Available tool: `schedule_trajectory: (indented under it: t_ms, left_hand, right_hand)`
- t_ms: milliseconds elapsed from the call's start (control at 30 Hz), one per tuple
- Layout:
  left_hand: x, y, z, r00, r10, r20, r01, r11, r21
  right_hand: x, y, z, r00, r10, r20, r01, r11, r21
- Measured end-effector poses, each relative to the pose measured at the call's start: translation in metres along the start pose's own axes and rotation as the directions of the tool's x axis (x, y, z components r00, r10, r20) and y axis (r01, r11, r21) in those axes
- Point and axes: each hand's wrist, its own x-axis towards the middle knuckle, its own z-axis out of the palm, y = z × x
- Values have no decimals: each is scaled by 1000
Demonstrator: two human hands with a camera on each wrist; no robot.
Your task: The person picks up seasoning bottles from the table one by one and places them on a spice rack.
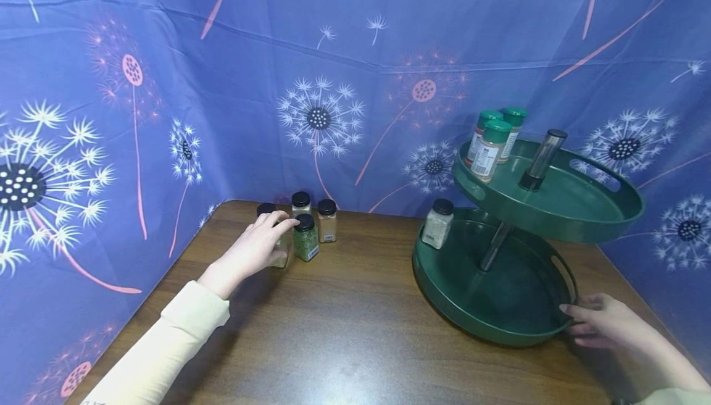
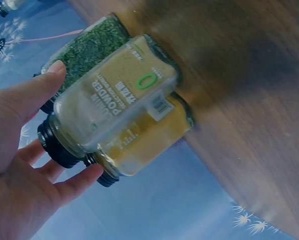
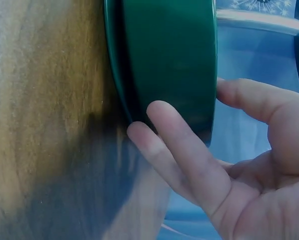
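Observation:
My left hand (image 1: pixel 258 241) is at a group of black-lidded spice jars at the back left of the table. Its thumb and fingers spread around a clear jar of pale powder (image 2: pixel 119 92). In the left wrist view the thumb overlaps a jar of green herbs (image 1: pixel 306 241), while the fingertips reach by the lid of a yellow-brown powder jar (image 2: pixel 149 135). On the right, my right hand (image 1: pixel 602 321) holds the rim of a dark green two-tier turntable (image 1: pixel 500 331). The thumb lies over the lower tier's edge, with fingers against the outer wall (image 3: pixel 172 60).
Three green-capped spice bottles (image 1: pixel 486 152) stand on the upper tier beside the metal post (image 1: pixel 544 158). One black-lidded jar (image 1: pixel 438 225) sits on the lower tier's left side. Behind the wooden table (image 1: pixel 333 325) hangs a blue dandelion-print cloth (image 1: pixel 239 84).

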Motion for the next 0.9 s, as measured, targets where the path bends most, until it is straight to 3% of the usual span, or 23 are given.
schedule_trajectory:
  t_ms: [133, 433, 900]
  left_hand:
    - [-2, -4, 2, 1000, -12, 2, 12, 1000, -19]
    - [-3, -7, 5, 1000, 12, -16, -12, 1000, -21]
    - [-5, -10, 9, 1000, -10, 11, 11, 999, -44]
  right_hand:
    - [5, -2, -6, 1000, -5, 28, 5, 1000, 17]
    - [14, -4, -12, 1000, -3, -19, 4, 998, 55]
    - [18, 0, -12, 997, -75, -29, 76, 996, 35]
